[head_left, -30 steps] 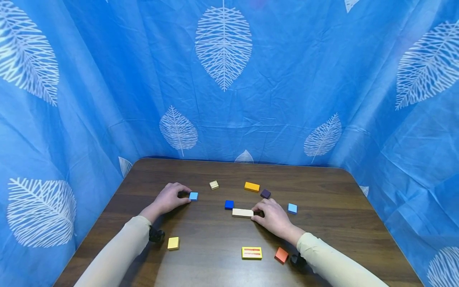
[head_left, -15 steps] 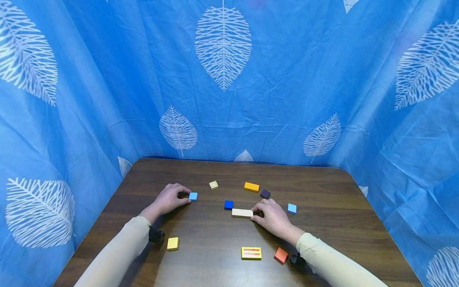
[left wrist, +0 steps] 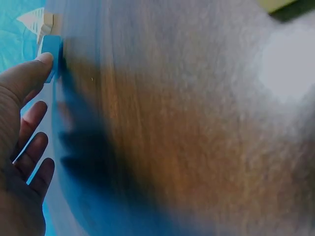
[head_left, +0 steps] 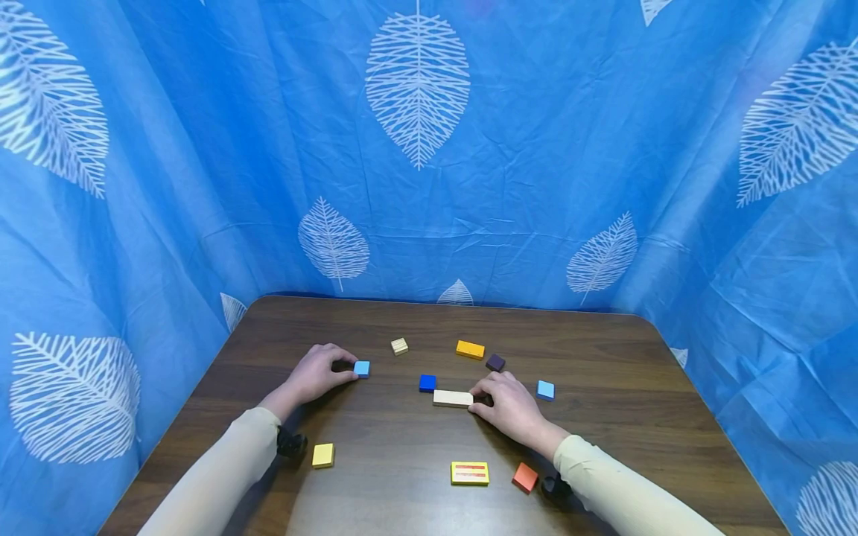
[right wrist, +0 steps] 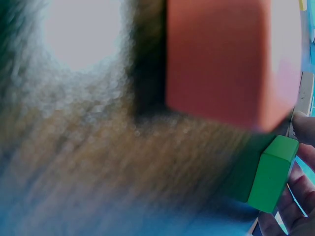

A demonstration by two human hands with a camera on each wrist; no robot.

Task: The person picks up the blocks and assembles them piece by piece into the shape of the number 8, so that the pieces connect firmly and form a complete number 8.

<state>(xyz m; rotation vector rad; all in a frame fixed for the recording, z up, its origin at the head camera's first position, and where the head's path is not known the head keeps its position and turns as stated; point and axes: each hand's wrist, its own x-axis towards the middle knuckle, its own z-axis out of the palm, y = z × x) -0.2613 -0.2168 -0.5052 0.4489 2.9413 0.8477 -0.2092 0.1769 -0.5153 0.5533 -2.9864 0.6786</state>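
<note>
Left hand (head_left: pixel 325 372): thumb and index finger nearly closed, pinching a light-blue square block (head_left: pixel 362 369) at the table's left; the other 3 fingers loosely bent, free of it. Right hand (head_left: pixel 509 406): thumb and fingertips close together, pinching the right end of a long pale wood-coloured bar (head_left: pixel 453 398) near mid-table. Dark-blue square block (head_left: pixel 427 383) just beside the bar's left end. Green rectangular block (right wrist: pixel 273 174) near the right hand.
</note>
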